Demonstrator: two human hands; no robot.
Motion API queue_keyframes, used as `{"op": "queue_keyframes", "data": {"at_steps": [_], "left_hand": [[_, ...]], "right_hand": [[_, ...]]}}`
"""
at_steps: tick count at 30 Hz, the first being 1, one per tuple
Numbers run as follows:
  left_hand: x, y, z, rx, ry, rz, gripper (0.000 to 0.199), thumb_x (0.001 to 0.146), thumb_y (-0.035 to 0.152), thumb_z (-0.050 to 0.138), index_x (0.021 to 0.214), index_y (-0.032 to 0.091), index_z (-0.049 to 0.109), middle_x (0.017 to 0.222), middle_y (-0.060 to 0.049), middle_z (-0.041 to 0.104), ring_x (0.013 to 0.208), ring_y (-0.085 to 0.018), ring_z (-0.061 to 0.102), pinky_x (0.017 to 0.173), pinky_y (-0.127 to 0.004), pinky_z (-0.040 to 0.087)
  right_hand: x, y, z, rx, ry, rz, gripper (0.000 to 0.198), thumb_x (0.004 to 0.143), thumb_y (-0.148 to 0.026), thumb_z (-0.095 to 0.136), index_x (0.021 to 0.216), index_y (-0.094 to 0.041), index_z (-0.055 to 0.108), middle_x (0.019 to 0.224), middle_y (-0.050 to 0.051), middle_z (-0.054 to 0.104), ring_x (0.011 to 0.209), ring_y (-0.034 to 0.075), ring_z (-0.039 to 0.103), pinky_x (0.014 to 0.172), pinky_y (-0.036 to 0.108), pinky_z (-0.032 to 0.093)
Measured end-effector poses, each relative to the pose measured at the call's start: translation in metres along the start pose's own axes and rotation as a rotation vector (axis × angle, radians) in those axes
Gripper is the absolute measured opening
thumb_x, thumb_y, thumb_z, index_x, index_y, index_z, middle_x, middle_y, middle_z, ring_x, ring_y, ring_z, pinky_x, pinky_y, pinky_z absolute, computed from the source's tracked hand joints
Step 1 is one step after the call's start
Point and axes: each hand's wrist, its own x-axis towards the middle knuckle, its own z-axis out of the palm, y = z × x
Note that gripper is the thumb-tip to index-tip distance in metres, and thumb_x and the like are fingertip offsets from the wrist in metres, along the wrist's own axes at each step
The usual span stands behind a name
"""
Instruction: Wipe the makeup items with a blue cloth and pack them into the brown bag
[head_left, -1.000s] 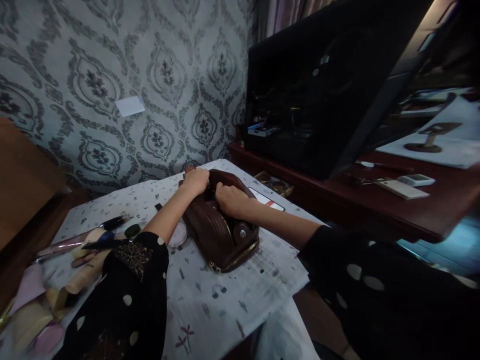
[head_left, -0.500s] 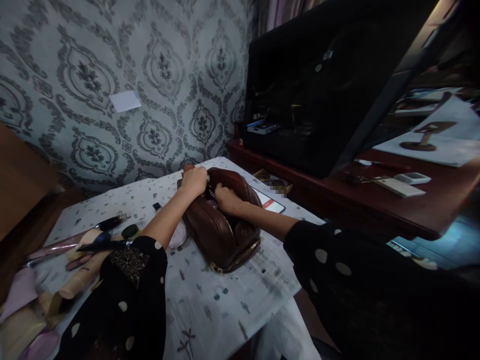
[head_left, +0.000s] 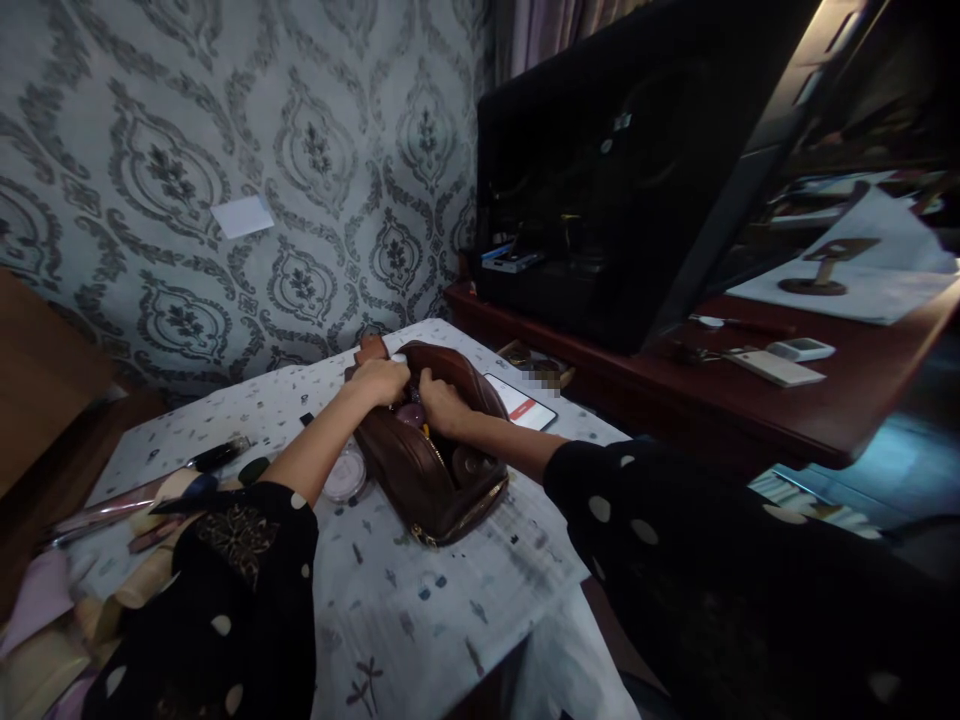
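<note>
While our left hand (head_left: 381, 380) and right hand (head_left: 439, 400) curl their fingers over its open far mouth, the brown pouch (head_left: 431, 455) sits on the table (head_left: 465, 610). We judge it soft and light; grip the zipper rim.

brown pouch (head_left: 431, 455) now gaping wider than before, right hand (head_left: 441, 400) slid back along its top toward left hand (head_left: 382, 378), hands closer together

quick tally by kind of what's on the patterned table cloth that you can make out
brown zip bag: 1, with the left hand and right hand both on its open top
phone: 1, beside the bag
round clear jar: 1, against the bag
dark pen-like stick: 1
total: 4, leaving out the blurred heap at the left edge, which cannot be counted
</note>
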Motion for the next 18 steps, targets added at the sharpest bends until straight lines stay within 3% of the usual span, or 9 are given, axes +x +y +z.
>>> {"op": "queue_keyframes", "data": {"at_steps": [3,8,12,18], "left_hand": [[0.0004,0.0008,0.0002,0.006,0.002,0.003,0.033,0.095,0.035,0.053,0.114,0.015,0.07,0.123,-0.02,0.069,0.118,-0.03,0.066,0.095,-0.035,0.051],[0.0005,0.0015,0.0022,0.014,0.01,-0.021,0.035,0.098,0.033,0.048,0.118,0.013,0.068,0.126,-0.021,0.068,0.119,-0.029,0.065,0.096,-0.033,0.05],[-0.0004,0.0024,0.0045,0.004,0.019,-0.025,0.032,0.097,0.024,0.047,0.119,0.013,0.067,0.128,-0.02,0.067,0.12,-0.028,0.064,0.097,-0.032,0.049],[-0.0047,0.0006,0.004,-0.049,0.055,-0.074,0.032,0.09,0.015,0.052,0.118,0.012,0.068,0.121,-0.021,0.069,0.117,-0.03,0.066,0.095,-0.034,0.051]], "right_hand": [[-0.0001,0.0025,-0.0002,-0.023,-0.021,-0.041,0.04,0.097,-0.009,0.046,0.136,-0.004,0.037,0.128,0.027,0.062,0.121,0.029,0.064,0.094,0.034,0.051],[-0.0027,0.0054,-0.0009,-0.11,0.004,-0.092,0.038,0.096,-0.012,0.047,0.134,-0.007,0.043,0.138,0.029,0.052,0.124,0.03,0.061,0.097,0.037,0.051],[-0.0066,0.0053,-0.004,-0.187,0.035,-0.124,0.035,0.096,-0.008,0.042,0.13,-0.005,0.048,0.126,0.029,0.061,0.124,0.033,0.061,0.099,0.043,0.05],[-0.0072,0.0032,-0.0032,-0.242,0.022,-0.121,0.041,0.092,-0.006,0.05,0.132,-0.001,0.044,0.12,0.03,0.066,0.118,0.033,0.066,0.093,0.04,0.054]]}}
